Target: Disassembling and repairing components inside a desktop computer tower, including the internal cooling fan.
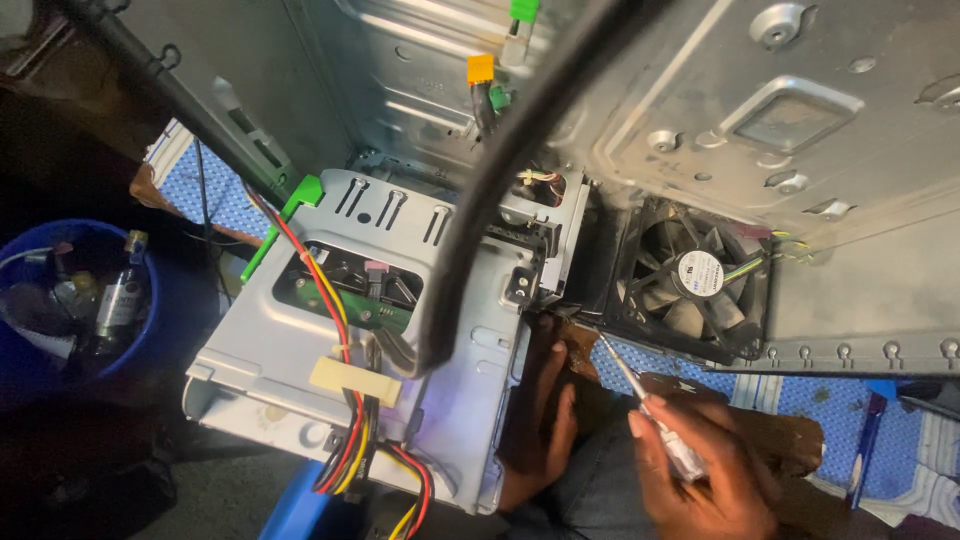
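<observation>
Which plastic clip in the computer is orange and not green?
The small square clip high up on the case's back wall. The clips above it and by the drive cage are bright green.

Blue-and-white patterned cloth (800, 400) is covering the surface at 4 o'clock and showing again at 10 o'clock, w/ a brown worn patch (775, 440) lying on it. Blue bucket (150, 330) is sitting at 9 o'clock in deep shadow, holding bottles (120, 300) & scraps. Floor at 7 o'clock is staying dark, nothing readable. Light is falling brightest at 1–2 o'clock.
</observation>
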